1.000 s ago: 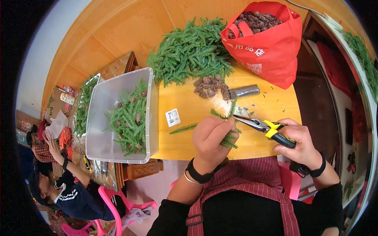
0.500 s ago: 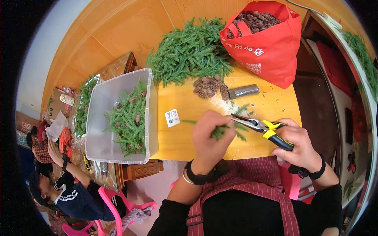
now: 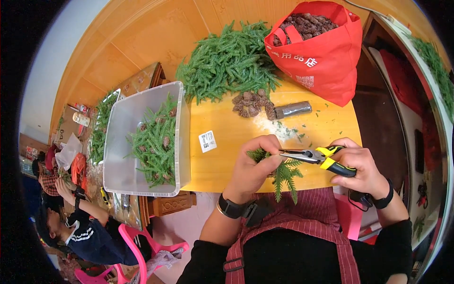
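Observation:
My left hand (image 3: 257, 165) is closed round a green artificial pine sprig (image 3: 285, 179), whose fronds hang down over the table's near edge. A bit of brown shows under the sprig, mostly hidden by my fingers. In my right hand (image 3: 362, 165) is a pair of long-nose pliers (image 3: 326, 158) with yellow and black handles. The jaws of the pliers point left and meet my left fingertips at the sprig; what lies between them is too small to make out. Beyond my hands lie a small pile of pine cones (image 3: 251, 103) and a grey-wrapped bundle (image 3: 293, 110).
A clear plastic bin (image 3: 142, 191) of pine sprigs with cones stands left. Behind are a heap of green sprigs (image 3: 227, 64) and a red bag (image 3: 326, 61) of pine cones. A white label (image 3: 206, 141) lies on the yellow table (image 3: 208, 175). At far left, another person (image 3: 90, 236) works.
My left hand has turned and lowered, so the sprig now hangs toward me. The pliers have shifted slightly down and turned more level. The other person's hand now holds something greenish.

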`<state>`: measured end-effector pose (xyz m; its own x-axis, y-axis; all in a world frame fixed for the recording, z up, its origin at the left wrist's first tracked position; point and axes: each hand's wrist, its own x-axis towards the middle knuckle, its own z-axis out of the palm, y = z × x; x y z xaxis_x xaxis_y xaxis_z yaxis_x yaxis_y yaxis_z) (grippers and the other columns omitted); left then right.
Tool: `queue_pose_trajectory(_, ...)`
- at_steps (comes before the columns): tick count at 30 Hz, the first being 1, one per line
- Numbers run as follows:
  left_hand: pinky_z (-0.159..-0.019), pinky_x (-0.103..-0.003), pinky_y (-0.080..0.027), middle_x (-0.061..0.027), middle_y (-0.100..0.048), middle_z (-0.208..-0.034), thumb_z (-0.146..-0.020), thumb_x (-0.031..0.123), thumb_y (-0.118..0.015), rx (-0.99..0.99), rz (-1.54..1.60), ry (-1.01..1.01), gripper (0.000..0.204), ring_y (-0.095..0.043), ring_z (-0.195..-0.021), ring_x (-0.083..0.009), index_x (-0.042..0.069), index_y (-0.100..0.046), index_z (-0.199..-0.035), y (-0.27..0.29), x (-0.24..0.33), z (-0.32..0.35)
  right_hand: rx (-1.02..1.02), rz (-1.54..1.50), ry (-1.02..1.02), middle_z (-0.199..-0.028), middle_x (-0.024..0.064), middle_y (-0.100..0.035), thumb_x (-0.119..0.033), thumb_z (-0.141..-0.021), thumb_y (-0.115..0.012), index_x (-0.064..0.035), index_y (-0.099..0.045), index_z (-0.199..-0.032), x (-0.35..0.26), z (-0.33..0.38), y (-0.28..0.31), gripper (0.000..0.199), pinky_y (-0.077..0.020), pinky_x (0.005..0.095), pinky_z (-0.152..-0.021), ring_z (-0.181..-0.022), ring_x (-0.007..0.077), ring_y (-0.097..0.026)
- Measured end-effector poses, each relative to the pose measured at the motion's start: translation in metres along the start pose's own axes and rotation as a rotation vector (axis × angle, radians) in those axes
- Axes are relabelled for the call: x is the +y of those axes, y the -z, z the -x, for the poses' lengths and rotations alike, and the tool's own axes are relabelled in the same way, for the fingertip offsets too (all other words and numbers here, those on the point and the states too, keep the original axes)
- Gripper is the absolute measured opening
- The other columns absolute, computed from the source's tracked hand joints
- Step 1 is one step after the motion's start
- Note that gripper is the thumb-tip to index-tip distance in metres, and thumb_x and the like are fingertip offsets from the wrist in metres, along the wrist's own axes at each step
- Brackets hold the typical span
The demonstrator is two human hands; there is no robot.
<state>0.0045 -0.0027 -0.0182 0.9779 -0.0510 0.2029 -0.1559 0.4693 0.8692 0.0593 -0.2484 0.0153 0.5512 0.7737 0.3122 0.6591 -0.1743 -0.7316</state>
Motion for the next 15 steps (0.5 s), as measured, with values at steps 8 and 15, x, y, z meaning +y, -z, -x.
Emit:
queue_pose_trajectory(8,-0.067,-0.028,-0.041,-0.0046,-0.047,-0.074,-0.072,0.012,-0.063,-0.036,0.289,0.141,0.018,-0.051,-0.072,-0.0169,0.008,-0.046,-0.076,-0.0030,-0.0037,0.0019,0.006,0.024,0.022,-0.078,0.0086,-0.062,-0.020,-0.062,-0.076,-0.0025,-0.057,-0.070,0.0017,-0.0006,-0.0006,0.027,-0.0444,0.0361,-0.077,-0.086,0.0308,-0.056)
queue_pose_trajectory(15,-0.068,-0.029,-0.041,-0.0044,-0.047,-0.074,-0.072,0.011,-0.062,-0.068,0.352,0.161,0.018,-0.051,-0.072,-0.0173,0.008,-0.046,-0.076,-0.0008,-0.0063,0.0024,0.013,0.010,0.022,-0.070,0.0066,-0.060,-0.020,-0.062,-0.076,-0.0026,-0.056,-0.067,0.0006,-0.0016,-0.0021,0.027,-0.0453,0.0357,-0.074,-0.082,0.0298,-0.057)
